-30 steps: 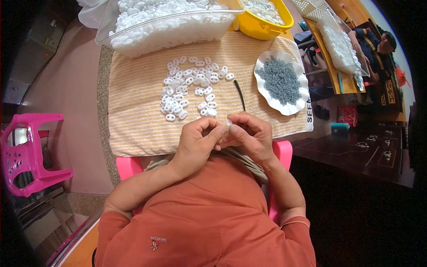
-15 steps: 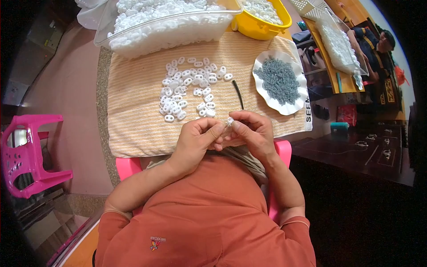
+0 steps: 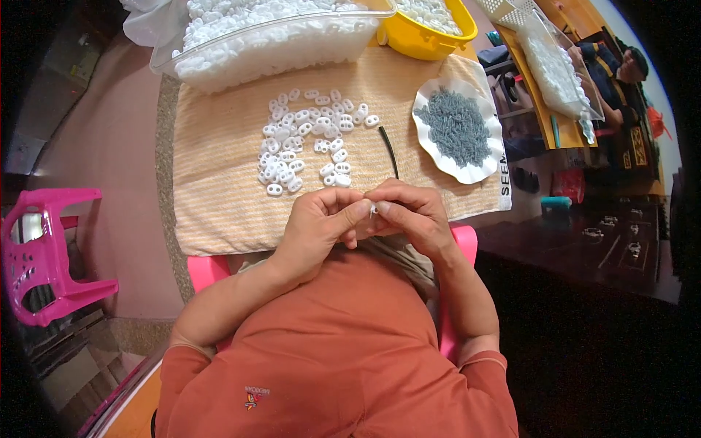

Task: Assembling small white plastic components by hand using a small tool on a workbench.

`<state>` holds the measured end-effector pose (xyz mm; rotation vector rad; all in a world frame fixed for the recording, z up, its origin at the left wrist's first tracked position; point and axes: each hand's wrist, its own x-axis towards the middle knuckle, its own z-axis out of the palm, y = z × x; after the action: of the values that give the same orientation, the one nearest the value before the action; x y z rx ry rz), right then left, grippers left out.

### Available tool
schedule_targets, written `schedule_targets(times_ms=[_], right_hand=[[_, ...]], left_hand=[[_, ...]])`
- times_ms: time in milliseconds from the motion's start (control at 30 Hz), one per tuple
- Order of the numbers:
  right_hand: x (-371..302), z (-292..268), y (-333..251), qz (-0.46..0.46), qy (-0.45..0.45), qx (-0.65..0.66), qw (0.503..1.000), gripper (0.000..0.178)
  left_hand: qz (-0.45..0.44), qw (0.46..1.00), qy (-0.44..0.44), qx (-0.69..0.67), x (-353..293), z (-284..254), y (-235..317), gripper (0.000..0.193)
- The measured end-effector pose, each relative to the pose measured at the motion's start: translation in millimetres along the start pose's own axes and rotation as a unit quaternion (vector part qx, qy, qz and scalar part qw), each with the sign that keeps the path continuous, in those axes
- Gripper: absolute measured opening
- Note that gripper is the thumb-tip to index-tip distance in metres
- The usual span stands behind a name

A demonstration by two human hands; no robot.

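A small white plastic piece [image 3: 374, 209] sits between my fingertips, close to my body at the towel's near edge. My left hand [image 3: 321, 223] pinches it with thumb and forefinger, from the left. From the other side my right hand [image 3: 416, 217] presses thumb and fingers on it, so most of the piece is covered. Just beyond the hands, white oval two-holed plastic pieces [image 3: 283, 165] lie loosely grouped on the striped towel [image 3: 219, 160]. To the right of them rests a thin black rod or tube [image 3: 388, 150].
A white wavy-edged plate [image 3: 478, 174] of small grey-blue pieces stands at the right. At the back are a clear bin [image 3: 270, 62] of white pieces and a yellow basin [image 3: 431, 45]. A pink stool [image 3: 55, 255] stands left. Another person [image 3: 610, 66] sits at the far right.
My fingertips have drawn together around the white piece, which now shows less and sits slightly nearer to me. The whole view has shifted a little.
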<state>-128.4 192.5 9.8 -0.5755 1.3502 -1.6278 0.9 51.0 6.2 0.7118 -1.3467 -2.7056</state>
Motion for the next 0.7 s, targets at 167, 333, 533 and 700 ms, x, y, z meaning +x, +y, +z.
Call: schedule_targets(times_ms=[167, 333, 533, 700], right_hand=[[-3, 4, -16, 0.064, -0.031, 0.062, 0.996, 0.016], [-1, -2, -7, 0.062, 0.018, 0.049, 0.997, 0.013], [2, -4, -4, 0.037, 0.009, 0.047, 0.998, 0.011], [-1, 1, -2, 0.025, 0.069, 0.083, 0.994, 0.014]], left_hand=[[-0.017, 0.999, -0.007, 0.032, 0, -1, 1, 0.02], [-0.034, 0.998, -0.024, 0.042, -1, 1, 3, 0.021], [-0.052, 0.998, -0.037, 0.02, -1, -2, -1, 0.021], [-0.059, 0.996, -0.02, -0.059, -2, 1, 2, 0.019]])
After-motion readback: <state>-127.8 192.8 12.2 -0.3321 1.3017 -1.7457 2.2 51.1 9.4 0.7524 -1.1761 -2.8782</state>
